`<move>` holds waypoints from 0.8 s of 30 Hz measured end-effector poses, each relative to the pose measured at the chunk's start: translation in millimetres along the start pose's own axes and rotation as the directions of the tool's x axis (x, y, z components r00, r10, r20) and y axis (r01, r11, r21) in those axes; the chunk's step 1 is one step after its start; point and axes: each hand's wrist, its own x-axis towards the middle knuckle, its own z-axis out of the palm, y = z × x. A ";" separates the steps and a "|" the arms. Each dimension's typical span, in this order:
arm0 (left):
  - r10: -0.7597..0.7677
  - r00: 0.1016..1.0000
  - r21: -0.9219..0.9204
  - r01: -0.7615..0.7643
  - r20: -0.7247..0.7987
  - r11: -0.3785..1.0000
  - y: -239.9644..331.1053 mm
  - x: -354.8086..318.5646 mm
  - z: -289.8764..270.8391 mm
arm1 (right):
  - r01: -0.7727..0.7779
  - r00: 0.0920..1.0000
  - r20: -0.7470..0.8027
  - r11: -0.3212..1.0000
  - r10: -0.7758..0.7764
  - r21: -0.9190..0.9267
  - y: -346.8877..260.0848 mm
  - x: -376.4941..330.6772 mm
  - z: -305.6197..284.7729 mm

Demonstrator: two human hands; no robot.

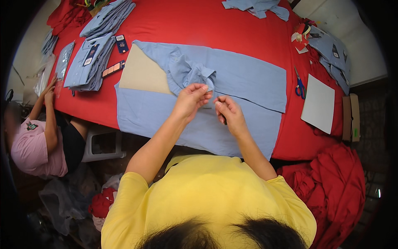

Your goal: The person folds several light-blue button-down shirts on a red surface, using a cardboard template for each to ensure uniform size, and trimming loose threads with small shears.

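Observation:
A light-blue garment (248,74) lies spread before me, its upper left part bunched up into loose folds. To the left of the folds a beige area (141,72), like a board or lining, shows beneath the cloth. My left hand (192,99) is closed in a pinch at the lower edge of the bunched cloth. Just to its right, my right hand (229,113) is curled closed around a small dark object, mostly hidden by the fingers. The fingertips of both hands are close together but apart, above a dark slit or seam in the garment.
The table has a red cloth (174,25). Folded blue garments (89,62) are stacked at left, near tags (121,43). Blue-handled scissors (300,88), a white sheet (318,103) and bagged garments (331,50) lie at right. A person in pink (39,143) works at the left edge.

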 end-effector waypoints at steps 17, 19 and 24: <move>0.220 0.966 0.268 -0.250 0.136 0.930 20.5 -0.1 -4.1 | 0.105 0.993 -0.009 0.906 -0.119 -0.410 -33.0 56.9 -4.1; 0.200 0.970 0.186 -0.223 0.135 0.957 18.3 -0.5 -2.3 | 0.072 0.996 -0.021 0.927 -0.085 -0.369 -33.1 55.5 -2.9; 0.148 0.984 0.157 -0.163 0.102 0.974 22.8 -0.5 0.7 | 0.130 0.985 -0.071 0.954 -0.154 -0.269 -43.7 42.1 0.4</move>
